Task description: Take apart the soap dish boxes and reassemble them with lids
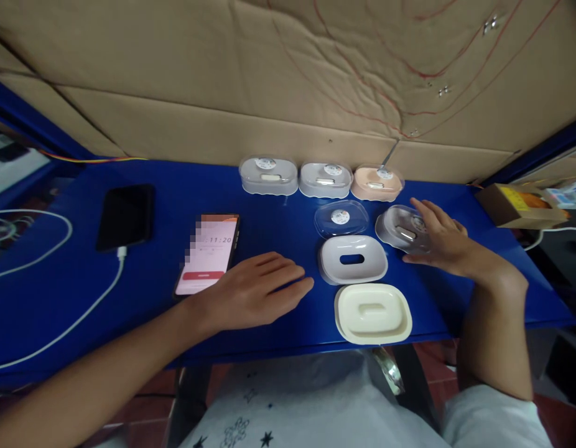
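My left hand [255, 289] lies flat on the blue table [152, 298], fingers stretched out and empty, just right of a lit phone [208, 253]. My right hand [444, 239] rests with fingers spread against a soap box under a clear lid [400, 229], touching its right side. In front of me sit a white soap tray with an oval hole [353, 259], a cream base [372, 313] and a loose clear lid [341, 218]. Three closed boxes line the back: grey [268, 176], light grey [325, 180], peach [377, 183].
A dark phone [125, 216] on a white charging cable [73, 317] lies at the left. Cardboard [288, 81] walls off the table's far side. A cardboard box [521, 205] sits off the right end. The table's front edge runs just below the cream base.
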The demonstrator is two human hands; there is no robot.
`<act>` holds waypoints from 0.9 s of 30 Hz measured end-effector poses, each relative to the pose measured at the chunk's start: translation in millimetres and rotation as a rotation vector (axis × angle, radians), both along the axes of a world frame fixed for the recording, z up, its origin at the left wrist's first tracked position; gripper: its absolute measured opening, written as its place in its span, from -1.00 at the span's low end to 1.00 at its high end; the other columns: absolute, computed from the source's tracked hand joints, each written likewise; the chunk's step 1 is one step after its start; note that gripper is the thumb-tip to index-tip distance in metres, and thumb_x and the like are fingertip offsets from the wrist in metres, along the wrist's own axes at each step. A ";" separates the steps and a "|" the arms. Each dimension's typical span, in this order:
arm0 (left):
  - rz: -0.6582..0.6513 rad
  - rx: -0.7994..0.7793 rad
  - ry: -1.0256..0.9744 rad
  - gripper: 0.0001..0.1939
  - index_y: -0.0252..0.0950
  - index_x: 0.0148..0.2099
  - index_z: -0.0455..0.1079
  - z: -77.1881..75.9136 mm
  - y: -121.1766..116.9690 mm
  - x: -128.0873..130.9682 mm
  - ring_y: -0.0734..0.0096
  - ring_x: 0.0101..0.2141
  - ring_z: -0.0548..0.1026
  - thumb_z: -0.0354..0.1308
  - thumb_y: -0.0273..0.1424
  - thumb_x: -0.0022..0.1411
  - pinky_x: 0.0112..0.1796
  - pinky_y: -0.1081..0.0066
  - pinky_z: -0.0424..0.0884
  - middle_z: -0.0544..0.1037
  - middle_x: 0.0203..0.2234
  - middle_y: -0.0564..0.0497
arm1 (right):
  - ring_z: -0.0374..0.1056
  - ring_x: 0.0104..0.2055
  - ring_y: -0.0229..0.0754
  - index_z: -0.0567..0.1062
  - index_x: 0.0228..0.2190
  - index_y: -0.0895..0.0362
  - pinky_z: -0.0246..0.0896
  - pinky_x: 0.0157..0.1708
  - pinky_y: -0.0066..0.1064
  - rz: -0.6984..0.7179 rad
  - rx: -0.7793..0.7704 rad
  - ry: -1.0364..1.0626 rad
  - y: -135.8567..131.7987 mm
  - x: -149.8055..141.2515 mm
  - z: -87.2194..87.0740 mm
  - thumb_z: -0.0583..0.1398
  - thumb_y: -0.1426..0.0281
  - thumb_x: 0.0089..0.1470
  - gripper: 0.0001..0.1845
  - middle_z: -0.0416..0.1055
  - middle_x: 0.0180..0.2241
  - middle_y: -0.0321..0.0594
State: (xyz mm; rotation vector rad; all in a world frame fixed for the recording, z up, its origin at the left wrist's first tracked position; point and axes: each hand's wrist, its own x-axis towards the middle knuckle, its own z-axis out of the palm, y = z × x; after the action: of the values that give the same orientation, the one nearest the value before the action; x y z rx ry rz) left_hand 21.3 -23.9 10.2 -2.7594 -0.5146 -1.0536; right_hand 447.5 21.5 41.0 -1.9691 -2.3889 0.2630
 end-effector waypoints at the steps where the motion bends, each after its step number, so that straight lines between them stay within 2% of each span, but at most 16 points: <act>1: -0.002 0.007 -0.004 -0.81 -0.29 0.01 0.52 1.4 -0.5 0.1 0.32 -0.25 0.66 0.24 -0.61 0.42 -0.18 0.32 0.66 0.71 -0.23 -0.05 | -0.12 0.62 0.51 -0.05 0.56 -0.06 -0.04 0.46 0.52 0.080 0.031 0.020 -9.7 -5.4 6.1 0.47 0.17 0.13 0.21 -0.07 0.59 0.24; 2: -0.004 0.014 -0.004 -0.82 -0.28 0.00 0.52 2.7 -0.6 0.2 0.32 -0.26 0.66 0.23 -0.60 0.43 -0.19 0.32 0.66 0.71 -0.24 -0.04 | -0.07 0.62 0.42 0.01 0.55 -0.08 0.02 0.48 0.41 0.193 0.051 0.068 -21.0 -11.7 12.6 0.43 0.14 0.21 0.10 -0.04 0.58 0.18; 4: -0.005 0.015 0.002 -0.83 -0.29 0.00 0.51 3.9 0.1 0.9 0.32 -0.28 0.65 0.22 -0.60 0.44 -0.21 0.32 0.66 0.71 -0.25 -0.04 | 0.22 0.52 0.17 0.16 0.48 -0.19 0.26 0.45 0.10 0.466 -0.048 0.184 -45.9 -26.8 23.7 0.36 0.09 0.33 -0.15 0.25 0.48 -0.02; 5: -0.003 0.009 0.005 -0.83 -0.29 0.00 0.51 3.8 0.9 1.3 0.32 -0.28 0.65 0.22 -0.60 0.44 -0.21 0.32 0.66 0.71 -0.26 -0.04 | 0.35 0.44 0.10 0.21 0.46 -0.23 0.38 0.37 -0.01 0.581 -0.142 0.201 -57.7 -34.9 26.8 0.37 0.08 0.32 -0.19 0.38 0.41 -0.10; 7: 0.001 -0.016 0.001 -0.80 -0.27 0.02 0.51 2.2 2.9 1.7 0.33 -0.29 0.65 0.22 -0.60 0.42 -0.21 0.32 0.65 0.71 -0.26 -0.03 | 0.40 0.39 0.10 0.28 0.44 -0.25 0.46 0.30 -0.05 0.710 -0.250 0.195 -76.2 -50.6 26.7 0.43 0.14 0.27 -0.17 0.44 0.37 -0.16; 10: -0.014 -0.054 -0.024 -0.74 -0.24 0.07 0.50 -1.0 4.3 0.7 0.32 -0.27 0.66 0.24 -0.59 0.40 -0.20 0.32 0.65 0.71 -0.24 -0.02 | 0.32 0.46 0.11 0.27 0.47 -0.19 0.36 0.38 0.00 0.747 -0.283 0.171 -85.9 -71.3 14.2 0.44 0.37 0.24 -0.10 0.38 0.43 -0.16; 12: -0.032 -0.061 -0.035 -0.74 -0.24 0.07 0.51 -1.7 3.4 -0.5 0.32 -0.27 0.66 0.27 -0.57 0.38 -0.19 0.32 0.65 0.70 -0.23 -0.03 | 0.30 0.48 0.05 0.30 0.46 -0.12 0.31 0.42 -0.04 0.777 -0.290 0.193 -83.5 -84.0 4.8 0.44 0.42 0.23 -0.12 0.38 0.43 -0.14; 15: -0.077 -0.089 -0.008 -0.76 -0.28 0.08 0.50 -0.2 0.5 -1.1 0.26 -0.24 0.66 0.31 -0.38 0.41 -0.18 0.28 0.64 0.69 -0.20 -0.08 | 0.28 0.48 0.00 0.37 0.42 -0.01 0.24 0.45 -0.08 0.892 -0.208 0.252 -76.9 -103.1 -1.9 0.38 0.33 0.34 -0.29 0.43 0.40 -0.09; 17: -0.108 -0.144 0.060 -0.60 -0.31 0.15 0.47 0.6 -1.3 -0.1 0.18 -0.20 0.66 0.28 -0.13 0.47 -0.17 0.21 0.63 0.68 -0.13 -0.16 | 0.28 0.47 0.04 0.41 0.38 0.04 0.25 0.42 -0.04 0.958 -0.081 0.264 -72.1 -113.0 -2.1 0.30 0.25 0.43 -0.41 0.44 0.38 -0.03; 20: -0.132 -0.252 0.193 -0.21 -0.37 0.28 0.40 -1.6 -3.5 2.5 0.01 -0.06 0.64 0.21 0.23 0.40 -0.08 0.10 0.60 0.64 0.02 -0.31 | 0.40 0.35 0.12 0.48 0.30 0.13 0.36 0.28 0.02 0.881 0.123 0.235 -61.5 -117.9 -3.6 0.20 0.19 0.50 -0.51 0.51 0.28 0.09; 22: -0.139 -0.308 0.258 -0.04 -0.37 0.36 0.35 -4.8 -5.5 4.4 -0.11 0.07 0.59 0.23 0.33 0.30 0.01 0.03 0.56 0.58 0.14 -0.39 | 0.50 0.22 0.13 0.52 0.23 0.18 0.43 0.17 0.02 0.780 0.202 0.189 -51.6 -115.5 -8.2 0.15 0.21 0.52 -0.57 0.59 0.16 0.09; 24: -0.136 -0.343 0.309 0.00 -0.33 0.41 0.32 -7.8 -8.6 6.3 -0.18 0.16 0.54 0.27 0.34 0.26 0.08 -0.02 0.52 0.52 0.23 -0.42 | 0.56 0.11 0.12 0.55 0.15 0.19 0.46 0.10 -0.01 0.737 0.238 0.145 -41.8 -112.2 -14.3 0.15 0.25 0.52 -0.64 0.64 0.06 0.05; 27: -0.097 -0.365 0.383 -0.15 -0.26 0.33 0.39 -10.0 -14.0 9.7 -0.16 0.15 0.54 0.39 0.21 0.26 0.09 -0.02 0.50 0.50 0.26 -0.37 | 0.59 0.03 0.08 0.59 0.08 0.19 0.47 0.04 -0.06 0.732 0.303 0.132 -33.4 -109.7 -18.6 0.17 0.30 0.51 -0.71 0.67 -0.01 0.01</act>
State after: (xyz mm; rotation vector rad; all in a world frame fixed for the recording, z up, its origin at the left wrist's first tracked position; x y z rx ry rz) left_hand 31.0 -38.0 0.2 -3.2234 -0.5652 -0.4533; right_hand 337.8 -11.9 22.4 -0.8758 -2.7470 0.0332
